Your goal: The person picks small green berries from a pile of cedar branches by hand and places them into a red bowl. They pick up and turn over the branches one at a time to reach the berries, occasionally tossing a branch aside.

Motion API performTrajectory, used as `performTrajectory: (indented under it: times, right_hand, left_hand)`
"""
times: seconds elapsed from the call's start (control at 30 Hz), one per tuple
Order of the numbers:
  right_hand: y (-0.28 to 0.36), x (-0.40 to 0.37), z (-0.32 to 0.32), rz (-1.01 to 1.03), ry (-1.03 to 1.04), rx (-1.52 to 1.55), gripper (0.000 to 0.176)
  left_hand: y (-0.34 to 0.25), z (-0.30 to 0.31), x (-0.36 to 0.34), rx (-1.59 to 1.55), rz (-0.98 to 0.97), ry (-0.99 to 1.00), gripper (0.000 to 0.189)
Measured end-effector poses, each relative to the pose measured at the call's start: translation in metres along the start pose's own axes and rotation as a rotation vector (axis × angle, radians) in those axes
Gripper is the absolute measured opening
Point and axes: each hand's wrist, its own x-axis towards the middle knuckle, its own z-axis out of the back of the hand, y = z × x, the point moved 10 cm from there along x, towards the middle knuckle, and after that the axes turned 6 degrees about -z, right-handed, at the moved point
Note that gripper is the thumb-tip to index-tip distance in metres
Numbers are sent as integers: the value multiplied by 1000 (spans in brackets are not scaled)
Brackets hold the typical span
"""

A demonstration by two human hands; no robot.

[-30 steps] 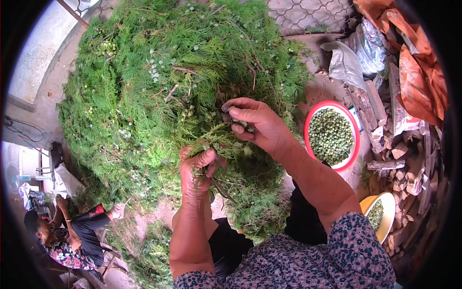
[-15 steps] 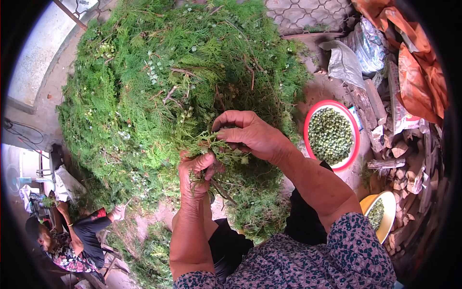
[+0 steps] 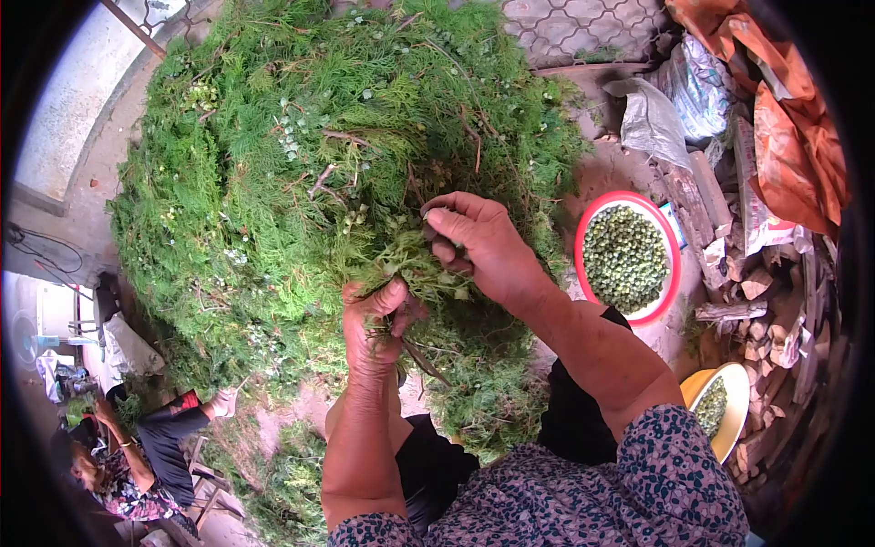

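My left hand (image 3: 372, 319) is closed around a leafy conifer sprig (image 3: 406, 260), its stem passing down below the fingers. Just right of the sprig's tips, my right hand (image 3: 481, 244) has its thumb and fingers pinched together. Whatever may be between those fingertips is hidden. Both hands are above the edge of a large heap of green conifer branches (image 3: 255, 191), with small pale green cones among them. To the right stands a white basin with a red rim (image 3: 581, 253), full of small green cones (image 3: 624, 260).
A yellow basin (image 3: 739, 406) with more green cones stands at the lower right. Split firewood (image 3: 761, 324), pale sacks (image 3: 652, 126) and an orange tarp (image 3: 791, 146) line the right side. Another person (image 3: 137, 474) sits at the lower left beside more branches.
My right hand has pulled back slightly to the right, away from the sprig's leaves. My left hand keeps its hold. The other person's arms have moved.
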Motion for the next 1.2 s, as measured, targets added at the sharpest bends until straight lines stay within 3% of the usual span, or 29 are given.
performTrajectory:
  times: [0.13,0.27,0.33,0.37,0.43,0.47,0.53,0.57,0.63,0.67,0.7,0.77,0.9,0.93,1.03,1.2]
  right_hand:
    - [13,-1,-1,21,89,195,14]
    - [19,-11,-17,-1,195,190,12]
    - [20,-18,-29,87,186,-285,11]
    - [35,-24,-37,285,113,-542,9]
    - [37,-30,-43,645,38,-652,8]
    - [31,-25,-41,643,37,-652,8]
    - [41,-41,-59,959,37,-891,7]
    - [44,-44,-61,959,38,-891,7]
    - [13,-13,-28,216,18,-514,16]
    - [-6,-8,-20,-48,71,-184,18]
    - [-4,-7,-15,-50,72,-186,18]
    - [6,-6,-17,-6,143,88,16]
    - [10,-3,-4,-6,98,154,17]
    - [4,-2,4,-50,28,165,17]
    - [-15,0,0,-163,76,46,15]
    - [-20,-6,-15,-160,131,-9,16]
  left_hand:
    - [-2,10,2,16,-18,-43,24]
    - [1,15,6,103,-24,-56,16]
    - [-1,10,5,155,-33,-90,15]
    - [-3,11,4,208,-43,-123,14]
    - [5,16,4,234,-23,-117,15]
    - [9,18,3,260,-5,-111,15]
    - [4,14,3,282,-51,-109,16]
    - [-2,11,3,304,-99,-109,18]
    - [-3,10,3,265,-52,-90,19]
    - [0,9,3,224,-3,-70,21]
    - [1,12,3,222,-3,-72,21]
    - [0,19,4,128,-26,-109,25]
    - [0,28,5,-55,-30,-164,27]
    - [-1,30,7,-107,-46,-145,24]
    - [-5,29,9,-40,-75,-107,24]
    - [-3,26,6,-90,-67,-126,23]
